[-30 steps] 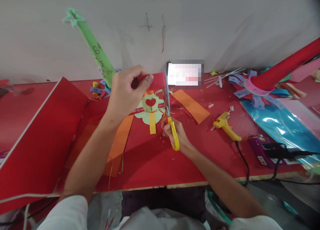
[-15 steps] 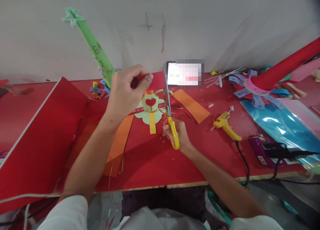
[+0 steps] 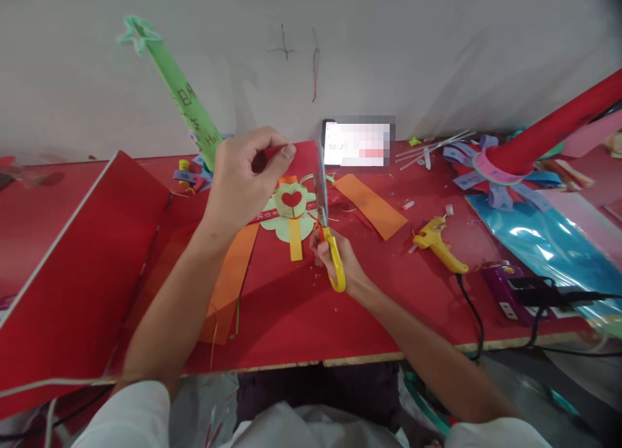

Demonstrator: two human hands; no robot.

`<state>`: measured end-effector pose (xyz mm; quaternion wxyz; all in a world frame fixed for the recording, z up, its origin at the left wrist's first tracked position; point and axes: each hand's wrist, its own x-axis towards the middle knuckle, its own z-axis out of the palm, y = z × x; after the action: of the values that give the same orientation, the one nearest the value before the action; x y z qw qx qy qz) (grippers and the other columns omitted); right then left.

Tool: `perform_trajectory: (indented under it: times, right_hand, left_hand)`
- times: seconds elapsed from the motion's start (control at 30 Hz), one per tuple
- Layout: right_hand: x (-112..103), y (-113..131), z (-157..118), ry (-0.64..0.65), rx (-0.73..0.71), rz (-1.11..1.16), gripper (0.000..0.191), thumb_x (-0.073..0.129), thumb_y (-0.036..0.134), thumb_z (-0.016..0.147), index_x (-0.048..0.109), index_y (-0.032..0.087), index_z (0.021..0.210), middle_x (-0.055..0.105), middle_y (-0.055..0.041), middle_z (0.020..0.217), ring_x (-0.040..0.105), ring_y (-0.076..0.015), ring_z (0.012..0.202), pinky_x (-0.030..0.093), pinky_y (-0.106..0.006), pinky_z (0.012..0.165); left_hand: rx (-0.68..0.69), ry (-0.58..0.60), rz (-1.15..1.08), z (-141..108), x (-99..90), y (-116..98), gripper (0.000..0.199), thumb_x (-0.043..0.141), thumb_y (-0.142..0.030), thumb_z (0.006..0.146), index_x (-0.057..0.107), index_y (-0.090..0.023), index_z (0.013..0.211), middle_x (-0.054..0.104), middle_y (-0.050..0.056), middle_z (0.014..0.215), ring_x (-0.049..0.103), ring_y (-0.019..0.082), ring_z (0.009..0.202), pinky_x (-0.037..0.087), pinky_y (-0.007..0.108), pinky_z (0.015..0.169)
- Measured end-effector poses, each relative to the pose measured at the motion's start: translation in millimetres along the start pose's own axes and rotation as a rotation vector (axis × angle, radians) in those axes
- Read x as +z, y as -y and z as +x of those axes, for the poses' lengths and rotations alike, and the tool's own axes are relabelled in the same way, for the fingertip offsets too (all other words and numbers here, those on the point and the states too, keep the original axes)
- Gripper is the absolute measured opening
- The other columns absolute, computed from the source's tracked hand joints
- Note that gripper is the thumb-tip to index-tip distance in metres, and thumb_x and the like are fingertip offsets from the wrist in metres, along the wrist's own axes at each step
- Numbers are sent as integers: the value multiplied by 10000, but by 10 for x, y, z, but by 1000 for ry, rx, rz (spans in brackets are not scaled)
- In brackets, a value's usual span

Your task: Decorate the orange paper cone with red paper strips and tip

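Between the thumb and fingers of my left hand [image 3: 247,176] is a piece of red paper [image 3: 304,157], raised above the table. My right hand [image 3: 340,257] grips yellow-handled scissors [image 3: 334,257], blades pointing away from me. The blades stand along the paper's right edge; I cannot tell whether they touch it. Beneath the paper lies a pale green paper flower [image 3: 282,227] with a red heart [image 3: 292,198] and a yellow strip [image 3: 296,240]. An orange paper rectangle [image 3: 372,205] lies just right of the scissors.
A yellow glue gun [image 3: 440,244] and a purple power strip [image 3: 505,292] with cables sit at right. A phone [image 3: 357,143] leans on the wall. A red board [image 3: 92,253] stands at left, near a green paper tube [image 3: 179,91]. Blue film [image 3: 549,253] lies far right.
The scissors and my right hand have shifted slightly left, along with the red paper's right edge. My left hand keeps its hold on the paper.
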<state>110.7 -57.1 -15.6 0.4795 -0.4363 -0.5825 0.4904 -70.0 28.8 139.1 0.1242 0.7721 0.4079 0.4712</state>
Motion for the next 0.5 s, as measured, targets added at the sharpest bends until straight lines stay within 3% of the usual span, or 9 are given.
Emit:
perform_trajectory:
  times: [0.5]
  right_hand:
    - [-5,106,-13,-20,14,-18,781,484,1013,818,532,234,829,500,20,692,441,-131,598,374,-274,532]
  left_hand:
    - [3,-4,-2,2,2,-3,304,687,-480,981,641,-279,757,549,-9,640,482,161,573,345,359,512]
